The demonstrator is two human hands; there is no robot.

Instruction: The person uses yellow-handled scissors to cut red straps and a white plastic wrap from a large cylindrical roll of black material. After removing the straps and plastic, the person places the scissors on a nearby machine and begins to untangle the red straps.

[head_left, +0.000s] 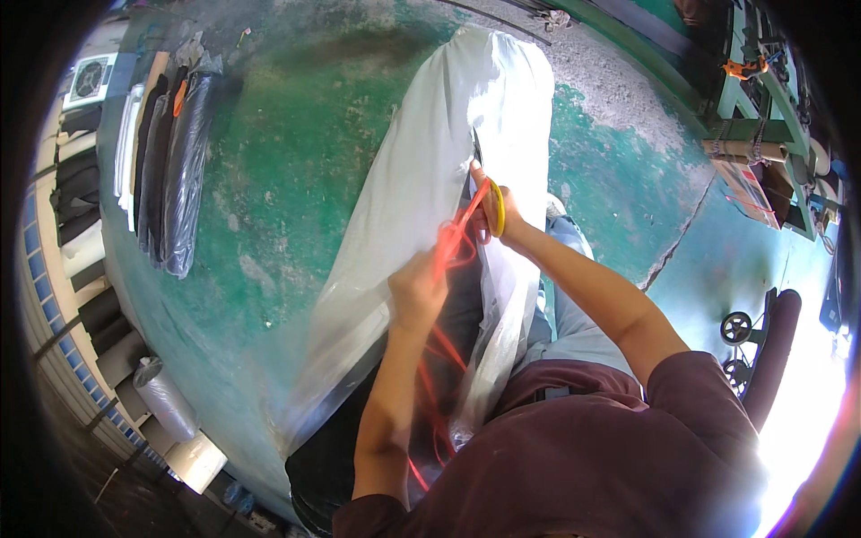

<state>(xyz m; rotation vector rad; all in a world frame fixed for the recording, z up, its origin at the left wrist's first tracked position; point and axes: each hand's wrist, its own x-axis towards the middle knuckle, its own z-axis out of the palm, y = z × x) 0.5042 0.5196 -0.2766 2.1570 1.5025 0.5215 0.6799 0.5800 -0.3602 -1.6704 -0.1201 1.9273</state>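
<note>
Long bundle lies on the green floor (296,179), its far end up-frame. Outer container: a white, translucent plastic wrap (404,197), loose and creased. Contents: dark material (457,309), visible through a lengthwise gap between the wrap's edges and again at the near lower end; exact kind cannot be told.

Right hand (504,211): closed around yellow-handled scissors (499,204), above the gap; the dark blade points up-frame against the white plastic. Left hand (418,291): blurred, fingers curled in, grasping orange-red cord (456,240). Cord is bunched between the two hands; loose strands trail down over the dark material toward the maroon shirt.

Surroundings, left: several rolls side by side on the floor, the nearest to the bundle a dark roll in a clear plastic sleeve (190,175). Lower left: a roll in shiny plastic (166,399). Right: a printed carton (749,193) at a green metal rack (776,117); contents not visible.
</note>
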